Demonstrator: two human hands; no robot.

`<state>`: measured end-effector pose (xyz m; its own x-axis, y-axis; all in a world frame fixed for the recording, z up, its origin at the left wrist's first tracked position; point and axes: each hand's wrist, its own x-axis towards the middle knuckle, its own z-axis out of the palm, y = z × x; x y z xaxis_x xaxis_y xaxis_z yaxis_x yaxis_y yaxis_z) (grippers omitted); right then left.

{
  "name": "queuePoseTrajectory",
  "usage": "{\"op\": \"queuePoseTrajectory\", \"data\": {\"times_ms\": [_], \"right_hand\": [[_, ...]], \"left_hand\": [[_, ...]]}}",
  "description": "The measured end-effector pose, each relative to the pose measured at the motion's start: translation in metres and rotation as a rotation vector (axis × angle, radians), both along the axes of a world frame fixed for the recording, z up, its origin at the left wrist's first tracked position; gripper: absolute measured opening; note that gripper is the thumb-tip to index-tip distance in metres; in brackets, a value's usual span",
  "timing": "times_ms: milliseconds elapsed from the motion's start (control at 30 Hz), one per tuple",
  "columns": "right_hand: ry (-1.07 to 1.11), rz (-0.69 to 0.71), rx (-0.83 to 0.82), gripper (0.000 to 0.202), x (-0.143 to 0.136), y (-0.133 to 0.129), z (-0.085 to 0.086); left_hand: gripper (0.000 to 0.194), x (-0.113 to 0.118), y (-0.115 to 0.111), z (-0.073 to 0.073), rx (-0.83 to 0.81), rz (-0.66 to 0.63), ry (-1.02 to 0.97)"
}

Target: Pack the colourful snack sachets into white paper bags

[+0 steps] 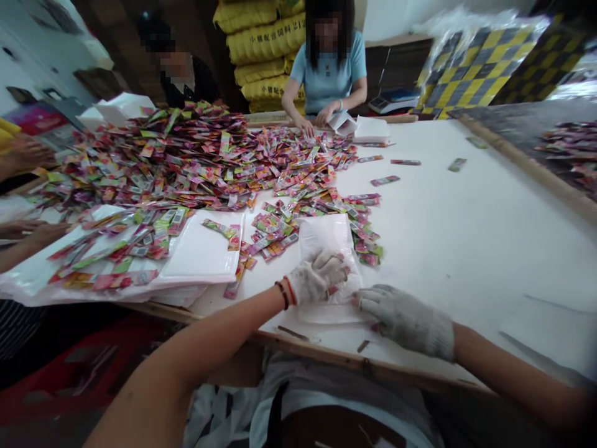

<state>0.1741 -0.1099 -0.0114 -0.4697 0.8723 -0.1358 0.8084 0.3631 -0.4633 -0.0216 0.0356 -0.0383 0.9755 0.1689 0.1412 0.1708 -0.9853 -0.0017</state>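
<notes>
A white plastic pouch [326,233] lies on the white tabletop near the front edge. My left hand [321,274], in a pale fingerless glove, rests over the middle of this pouch with its fingers spread. My right hand [401,314], gloved too, lies at the pouch's lower right edge, fingers stretched to the left and their tips touching it. Small colourful sachets [275,230] lie loosely just left of the pouch and past its far end. Whether anything is inside the pouch, I cannot tell.
A large heap of sachets [186,155] covers the left and far table. White padded bags [205,249] are stacked at left, sachets on top. A person in blue [331,74] works opposite; others are at the left. A wooden rail [527,168] edges the right side.
</notes>
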Motion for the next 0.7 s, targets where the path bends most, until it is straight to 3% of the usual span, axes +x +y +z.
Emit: {"op": "queuePoseTrajectory", "data": {"times_ms": [67,133,300,400,500,600,667,700], "right_hand": [[0.066,0.108,0.041,0.029,0.014,0.011,-0.019],[0.160,0.095,0.060,0.027,0.024,0.014,-0.032],[0.372,-0.308,-0.033,0.020,0.031,0.019,-0.037],[0.381,-0.479,-0.089,0.023,0.028,0.039,-0.034],[0.283,-0.613,-0.055,0.024,0.021,0.061,-0.035],[0.189,-0.739,-0.001,0.019,0.012,0.071,-0.040],[0.196,-0.808,0.054,0.031,0.008,0.072,-0.043],[0.233,-0.767,0.112,0.034,0.007,0.073,-0.045]], "left_hand": [[0.034,-0.016,-0.020,0.005,-0.090,0.094,0.045],[0.035,-0.036,-0.035,0.009,-0.224,0.159,0.078],[0.018,-0.066,-0.033,0.007,-0.638,0.425,-0.080],[0.023,-0.061,-0.018,0.002,-0.805,0.625,-0.185],[0.019,-0.048,-0.009,-0.001,-0.790,0.753,-0.215],[0.012,-0.039,-0.012,-0.003,-0.744,0.892,-0.229],[0.009,-0.038,-0.018,-0.005,-0.797,1.012,-0.310],[0.010,-0.039,-0.019,-0.007,-0.887,1.065,-0.360]]}}
